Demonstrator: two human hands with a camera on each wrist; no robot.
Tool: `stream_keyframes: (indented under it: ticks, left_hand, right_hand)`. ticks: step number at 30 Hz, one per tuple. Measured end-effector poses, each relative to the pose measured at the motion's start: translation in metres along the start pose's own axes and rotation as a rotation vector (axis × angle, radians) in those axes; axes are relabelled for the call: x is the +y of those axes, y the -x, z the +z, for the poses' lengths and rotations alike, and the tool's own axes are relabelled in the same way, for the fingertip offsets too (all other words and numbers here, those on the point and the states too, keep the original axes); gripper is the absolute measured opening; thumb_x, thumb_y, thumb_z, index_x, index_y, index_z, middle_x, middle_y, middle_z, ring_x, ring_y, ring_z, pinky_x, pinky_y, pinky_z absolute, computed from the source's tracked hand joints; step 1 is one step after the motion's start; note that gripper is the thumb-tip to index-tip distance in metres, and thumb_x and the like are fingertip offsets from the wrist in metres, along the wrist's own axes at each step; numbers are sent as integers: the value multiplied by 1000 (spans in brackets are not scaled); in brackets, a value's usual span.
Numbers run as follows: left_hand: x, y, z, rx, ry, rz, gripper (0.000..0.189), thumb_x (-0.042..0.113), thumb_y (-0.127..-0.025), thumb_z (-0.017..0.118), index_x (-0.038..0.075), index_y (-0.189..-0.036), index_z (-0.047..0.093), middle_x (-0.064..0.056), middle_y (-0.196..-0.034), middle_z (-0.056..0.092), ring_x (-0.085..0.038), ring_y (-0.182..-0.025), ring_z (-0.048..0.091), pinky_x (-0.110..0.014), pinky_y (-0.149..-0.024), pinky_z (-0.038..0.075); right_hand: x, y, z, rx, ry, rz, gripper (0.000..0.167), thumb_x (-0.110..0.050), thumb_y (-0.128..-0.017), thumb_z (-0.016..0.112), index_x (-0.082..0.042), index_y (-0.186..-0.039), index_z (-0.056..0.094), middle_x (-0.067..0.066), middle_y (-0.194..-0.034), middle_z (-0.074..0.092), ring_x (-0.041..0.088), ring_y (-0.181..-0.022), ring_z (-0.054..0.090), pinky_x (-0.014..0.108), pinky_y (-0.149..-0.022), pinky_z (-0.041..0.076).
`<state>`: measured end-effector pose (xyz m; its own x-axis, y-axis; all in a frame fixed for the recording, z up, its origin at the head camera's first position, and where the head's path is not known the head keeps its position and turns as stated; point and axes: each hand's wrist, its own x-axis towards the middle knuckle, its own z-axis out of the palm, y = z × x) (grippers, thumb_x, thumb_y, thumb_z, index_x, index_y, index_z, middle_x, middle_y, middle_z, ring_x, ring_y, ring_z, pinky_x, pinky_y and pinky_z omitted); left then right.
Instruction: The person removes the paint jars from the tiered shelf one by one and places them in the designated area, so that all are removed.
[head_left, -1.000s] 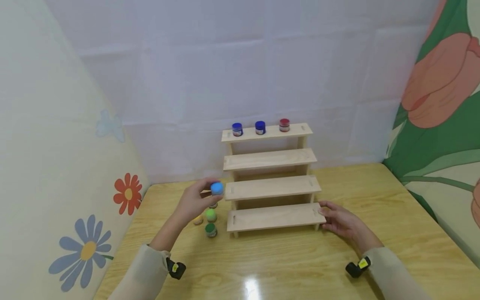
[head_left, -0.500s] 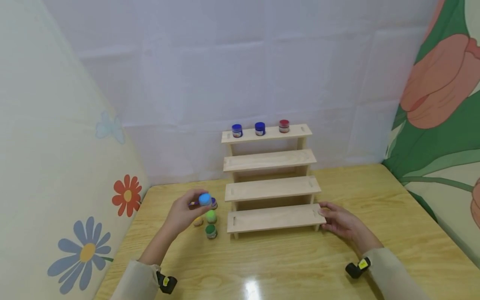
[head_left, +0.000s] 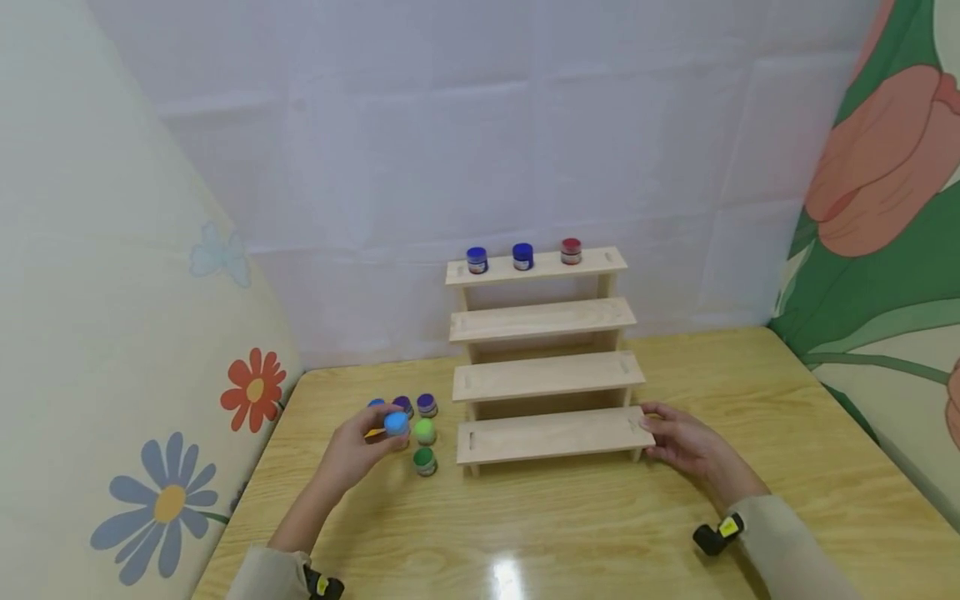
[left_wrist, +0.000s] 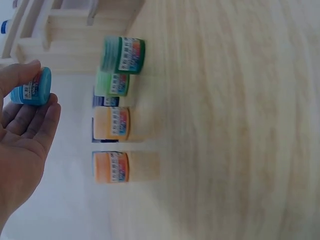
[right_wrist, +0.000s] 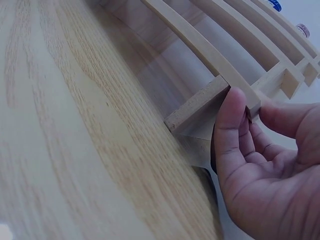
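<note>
My left hand (head_left: 351, 454) pinches a light blue paint jar (head_left: 397, 424) between thumb and fingers, above the table left of a stepped wooden display shelf (head_left: 551, 437). In the left wrist view the light blue jar (left_wrist: 36, 88) lies tilted in the fingers, apart from the jars standing below. My right hand (head_left: 686, 442) grips the right end of the lowest shelf board; in the right wrist view thumb and fingers close round the board's corner (right_wrist: 253, 107). Near my left hand stand a dark green jar (head_left: 424, 461), a light green jar (head_left: 425, 431) and two purple jars (head_left: 427, 405).
On the top board stand two dark blue jars (head_left: 522, 257) and a red jar (head_left: 571, 252). A yellow-orange jar (left_wrist: 112, 123) and an orange jar (left_wrist: 111, 167) stand in the left group. A white cloth (head_left: 390, 167) hangs behind the wooden table (head_left: 600, 533).
My left hand has moved left and toward me with the light blue jar, away from the shelf's side, uncovering the purple jars. My right hand stays on the lowest board.
</note>
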<state>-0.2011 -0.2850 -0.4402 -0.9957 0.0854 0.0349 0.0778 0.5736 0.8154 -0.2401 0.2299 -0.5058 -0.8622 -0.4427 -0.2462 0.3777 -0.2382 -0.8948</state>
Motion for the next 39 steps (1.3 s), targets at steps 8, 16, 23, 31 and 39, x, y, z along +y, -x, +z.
stream_keyframes:
  ticks: [8,16,23,31,39]
  left_hand:
    - [-14,7,2,3,-32,-31,49,18,-93,75,3,-137,58,-19,-130,64,-39,-123,60,-50,-101,53]
    - [-27,12,5,0,-48,-64,47,13,-92,76,3,-135,59,-17,-127,66,-38,-123,60,-47,-102,53]
    - [-32,16,6,-20,-56,-121,44,15,-90,78,3,-129,62,-20,-132,63,-42,-123,60,-50,-99,54]
    - [-39,15,9,-31,-82,-138,37,12,-89,78,8,-123,65,-16,-130,65,-40,-119,61,-51,-98,55]
    - [-39,17,12,-40,-109,-166,38,11,-87,79,11,-124,68,-14,-130,65,-32,-113,64,-51,-98,54]
  right_hand:
    - [-1,1,-1,13,-10,5,20,-7,-105,50,-23,-113,59,1,-99,68,11,-84,67,20,-66,58]
    - [-1,1,-1,11,-7,3,18,-7,-105,51,-21,-115,57,1,-100,68,11,-85,67,20,-66,58]
    - [-2,3,0,14,-9,9,18,-8,-106,51,-19,-119,54,2,-101,68,11,-85,67,20,-66,58]
    - [-2,3,2,16,-6,9,19,-7,-105,52,-18,-120,53,2,-101,68,11,-85,67,20,-66,58]
    - [-2,4,1,-10,-18,6,19,-7,-106,49,-20,-119,54,2,-101,68,11,-85,67,20,-66,58]
